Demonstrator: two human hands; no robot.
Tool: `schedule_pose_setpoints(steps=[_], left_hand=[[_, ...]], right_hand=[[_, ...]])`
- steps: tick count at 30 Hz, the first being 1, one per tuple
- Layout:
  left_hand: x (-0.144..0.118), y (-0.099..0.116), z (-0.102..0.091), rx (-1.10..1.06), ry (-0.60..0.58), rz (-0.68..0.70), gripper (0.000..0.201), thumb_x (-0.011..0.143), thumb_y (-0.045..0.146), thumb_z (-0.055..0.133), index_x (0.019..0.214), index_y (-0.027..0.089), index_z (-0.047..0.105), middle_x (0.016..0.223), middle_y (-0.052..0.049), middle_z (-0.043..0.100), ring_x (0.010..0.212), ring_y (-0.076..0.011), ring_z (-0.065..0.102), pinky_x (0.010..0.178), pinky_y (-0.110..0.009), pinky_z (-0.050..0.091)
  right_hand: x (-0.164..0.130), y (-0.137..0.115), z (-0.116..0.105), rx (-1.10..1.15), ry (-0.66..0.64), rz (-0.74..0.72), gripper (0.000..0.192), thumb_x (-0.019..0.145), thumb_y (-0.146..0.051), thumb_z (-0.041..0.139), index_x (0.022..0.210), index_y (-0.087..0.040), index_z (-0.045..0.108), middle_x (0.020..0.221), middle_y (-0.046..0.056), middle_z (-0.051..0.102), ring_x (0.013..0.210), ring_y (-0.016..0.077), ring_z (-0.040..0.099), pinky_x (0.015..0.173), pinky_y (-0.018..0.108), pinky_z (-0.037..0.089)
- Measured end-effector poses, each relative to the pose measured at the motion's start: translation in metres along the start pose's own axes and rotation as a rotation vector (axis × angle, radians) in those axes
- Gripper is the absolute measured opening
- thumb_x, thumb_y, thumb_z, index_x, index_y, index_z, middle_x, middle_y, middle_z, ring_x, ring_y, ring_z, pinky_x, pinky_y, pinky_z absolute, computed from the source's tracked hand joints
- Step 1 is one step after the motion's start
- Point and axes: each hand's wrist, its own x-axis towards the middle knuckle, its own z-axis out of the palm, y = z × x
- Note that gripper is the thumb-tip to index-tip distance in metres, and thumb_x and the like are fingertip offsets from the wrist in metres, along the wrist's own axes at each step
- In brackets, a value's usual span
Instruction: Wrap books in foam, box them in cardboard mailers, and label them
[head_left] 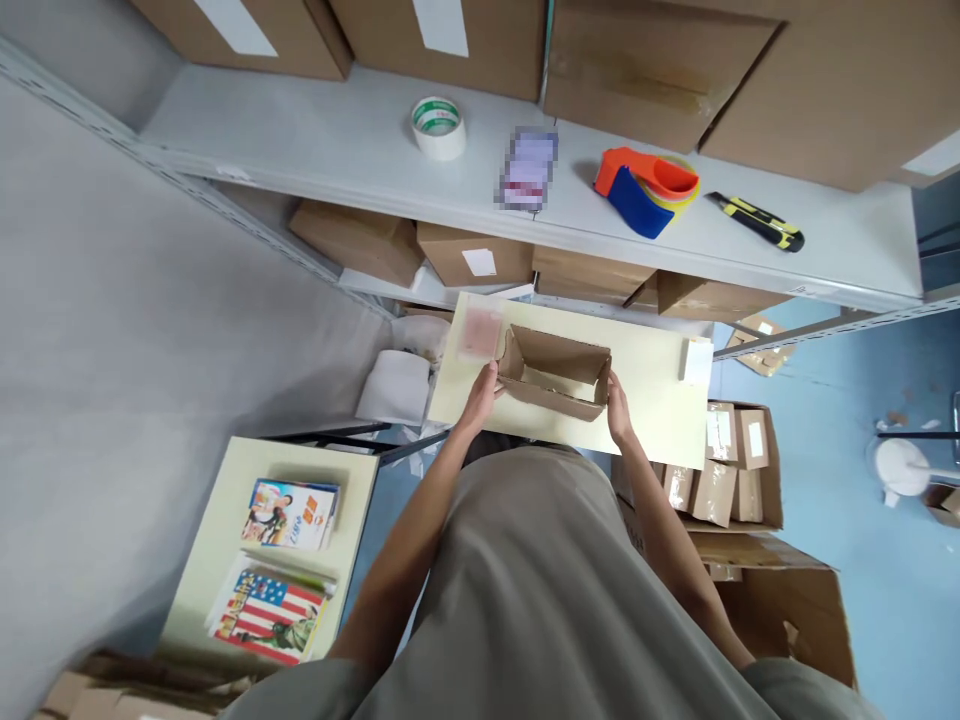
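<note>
A small open cardboard box [556, 372] lies on a pale yellow table [652, 400] in front of me. My left hand [484, 392] grips its left end at a folded flap. My right hand [618, 408] holds its right end. A pinkish flat packet [480, 332] lies on the table just left of the box. A small white object [697, 360] rests at the table's right edge.
On the grey shelf [345, 150] above lie a white tape roll [439, 127], an orange and blue tape dispenser [646, 184] and a yellow utility knife [756, 220]. Picture books [291, 514] lie on a side table at my left. A carton of small boxes [724, 470] stands at my right.
</note>
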Motion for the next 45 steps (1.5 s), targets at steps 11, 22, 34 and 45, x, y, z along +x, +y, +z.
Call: schedule_pose_setpoints(steps=[11, 22, 34, 45], left_hand=[[0.021, 0.019, -0.018, 0.108, -0.209, -0.128, 0.088, 0.095, 0.093, 0.063, 0.156, 0.029, 0.071, 0.163, -0.015, 0.07, 0.159, -0.0407, 0.059, 0.123, -0.058, 0.058], [0.053, 0.037, -0.015, 0.191, -0.355, -0.096, 0.093, 0.075, 0.079, 0.093, 0.144, 0.02, 0.075, 0.143, -0.018, 0.08, 0.127, -0.035, 0.077, 0.097, -0.039, 0.064], [0.045, 0.029, 0.044, 0.297, -0.184, -0.056, 0.082, 0.076, 0.077, 0.09, 0.132, 0.019, 0.078, 0.137, -0.018, 0.083, 0.123, -0.0378, 0.08, 0.099, -0.044, 0.066], [0.034, 0.028, 0.069, 0.356, -0.078, -0.003, 0.077, 0.088, 0.079, 0.081, 0.137, 0.02, 0.077, 0.145, -0.018, 0.079, 0.134, -0.0394, 0.076, 0.113, -0.05, 0.065]], right_hand=[[-0.016, -0.04, -0.014, 0.103, 0.058, 0.257, 0.096, 0.098, -0.098, 0.052, 0.168, -0.034, 0.063, 0.181, 0.009, 0.053, 0.17, 0.0383, 0.046, 0.136, 0.062, 0.045], [-0.027, -0.047, -0.005, 0.335, 0.093, 0.317, 0.096, 0.091, -0.094, 0.071, 0.166, -0.034, 0.063, 0.179, 0.008, 0.056, 0.167, 0.0355, 0.052, 0.137, 0.058, 0.046], [0.025, -0.033, -0.048, 0.224, 0.008, 0.261, 0.085, 0.095, -0.089, 0.068, 0.151, -0.026, 0.071, 0.156, 0.01, 0.076, 0.145, 0.0353, 0.069, 0.122, 0.048, 0.06], [0.04, -0.006, -0.103, 0.066, -0.111, 0.199, 0.086, 0.084, -0.087, 0.082, 0.144, -0.025, 0.077, 0.154, 0.017, 0.076, 0.132, 0.0395, 0.077, 0.115, 0.06, 0.065]])
